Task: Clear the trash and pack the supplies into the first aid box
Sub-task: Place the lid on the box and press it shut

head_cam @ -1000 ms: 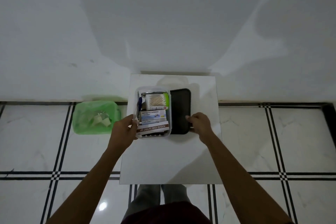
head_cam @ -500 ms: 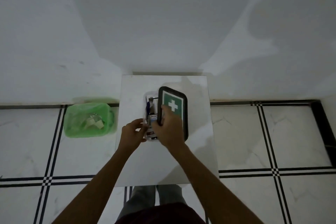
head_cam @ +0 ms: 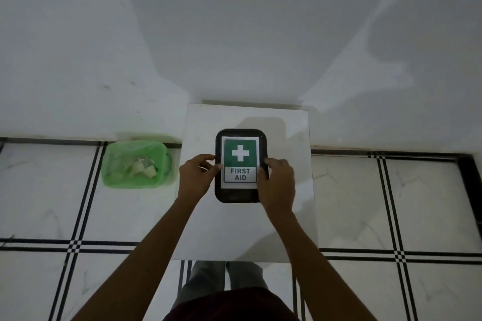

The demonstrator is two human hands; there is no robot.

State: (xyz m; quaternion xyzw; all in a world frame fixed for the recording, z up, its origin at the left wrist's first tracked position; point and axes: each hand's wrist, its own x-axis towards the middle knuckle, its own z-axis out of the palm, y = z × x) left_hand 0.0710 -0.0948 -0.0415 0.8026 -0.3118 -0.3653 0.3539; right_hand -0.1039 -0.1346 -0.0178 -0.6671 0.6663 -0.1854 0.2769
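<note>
The first aid box (head_cam: 241, 191) stands on a small white table (head_cam: 247, 227), covered by its black lid with a green-and-white "FIRST AID" label. The supplies inside are hidden under the lid. My left hand (head_cam: 197, 177) grips the lid's left edge, thumb on top. At the right edge, my right hand (head_cam: 276, 184) presses on the lid with its fingers curled over the rim.
A green bin (head_cam: 135, 164) lined with a plastic bag holds several pieces of trash; it stands on the tiled floor left of the table. A white wall rises behind the table. My legs show under the table's near edge.
My right hand picked up the black lid from beside the box, turned it over and set it on the box. The supplies are now covered. Both hands hold the lid's edges.
</note>
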